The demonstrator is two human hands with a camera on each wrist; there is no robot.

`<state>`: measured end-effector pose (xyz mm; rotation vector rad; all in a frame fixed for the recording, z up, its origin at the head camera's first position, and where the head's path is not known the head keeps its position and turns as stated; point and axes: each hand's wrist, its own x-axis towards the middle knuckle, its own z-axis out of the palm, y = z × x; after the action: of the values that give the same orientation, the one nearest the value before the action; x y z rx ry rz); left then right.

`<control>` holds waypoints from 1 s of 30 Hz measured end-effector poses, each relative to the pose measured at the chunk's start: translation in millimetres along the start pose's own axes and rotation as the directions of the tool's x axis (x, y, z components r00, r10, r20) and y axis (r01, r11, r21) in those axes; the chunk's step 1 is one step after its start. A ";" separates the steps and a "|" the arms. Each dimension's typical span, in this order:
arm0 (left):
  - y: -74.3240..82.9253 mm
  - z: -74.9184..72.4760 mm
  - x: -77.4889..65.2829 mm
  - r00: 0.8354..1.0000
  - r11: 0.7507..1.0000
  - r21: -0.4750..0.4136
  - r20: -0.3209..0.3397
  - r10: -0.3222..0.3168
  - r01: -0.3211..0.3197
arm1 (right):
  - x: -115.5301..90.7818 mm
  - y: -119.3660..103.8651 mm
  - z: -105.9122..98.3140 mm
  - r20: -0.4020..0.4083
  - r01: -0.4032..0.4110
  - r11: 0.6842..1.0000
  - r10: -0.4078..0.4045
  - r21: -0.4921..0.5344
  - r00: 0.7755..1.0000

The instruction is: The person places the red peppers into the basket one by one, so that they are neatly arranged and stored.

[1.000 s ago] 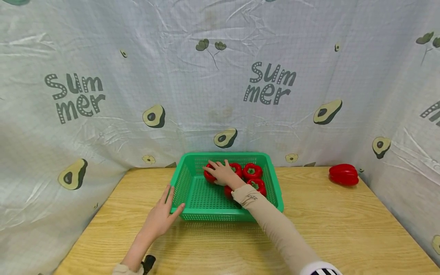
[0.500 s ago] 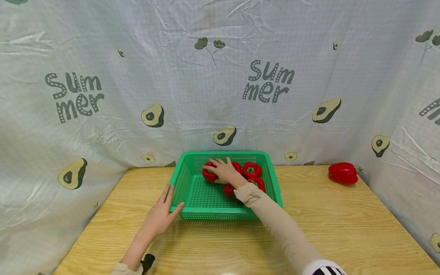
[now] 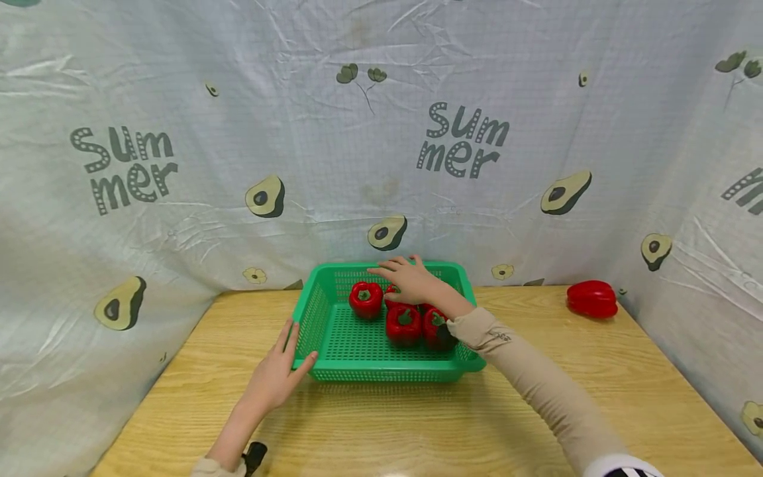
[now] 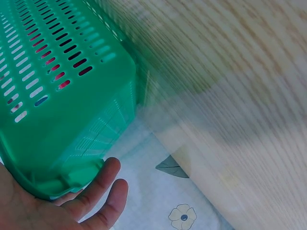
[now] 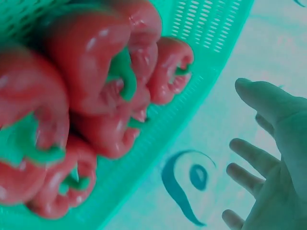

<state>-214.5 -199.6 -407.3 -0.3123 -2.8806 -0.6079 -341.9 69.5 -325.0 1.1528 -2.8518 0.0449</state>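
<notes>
A green slotted plastic basket [image 3: 387, 372] holds several red bell peppers, grouped toward its right and back. One bell pepper [image 3: 365, 301] stands upright at the back left of the group, its stem facing up. My right hand [image 3: 411, 281] is over the peppers near the back rim, fingers spread and holding nothing; it hides part of the back row. In the right wrist view that hand is apart from the peppers. My left hand [image 3: 277, 374] rests against the basket's left front corner, fingers extended along the rim; the left wrist view shows fingertips [image 4: 111, 167] at the rim.
Another red bell pepper [image 3: 592, 299] lies on its side on the wooden table [image 3: 596, 384] at the far right. A pale curtain [image 3: 322, 132] printed with avocados and lettering hangs right behind the basket and along both sides.
My right hand has let go of the back-left bell pepper, lifted and moved right, bringing that pepper and the front ones into view. The left hand stays at the basket corner.
</notes>
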 end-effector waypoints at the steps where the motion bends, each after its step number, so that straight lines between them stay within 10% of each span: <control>1: -0.4 0.7 -0.4 1.000 1.000 -0.002 0.001 -0.002 0.002 | -5.9 2.2 -2.2 -0.012 0.008 1.000 -0.008 0.000 1.000; 15: -2.0 1.1 2.8 1.000 1.000 -0.004 0.009 0.003 -0.003 | -97.8 48.2 12.4 -0.157 0.006 1.000 -0.010 -0.025 0.988; 30: -3.2 1.8 3.4 1.000 1.000 -0.006 0.007 0.002 -0.002 | -183.4 122.1 62.8 -0.397 -0.150 0.988 0.151 0.033 0.905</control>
<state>-218.8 -201.1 -409.3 -0.3186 -2.8850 -0.6165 -298.3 281.2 -401.1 0.8059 -2.5638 0.2587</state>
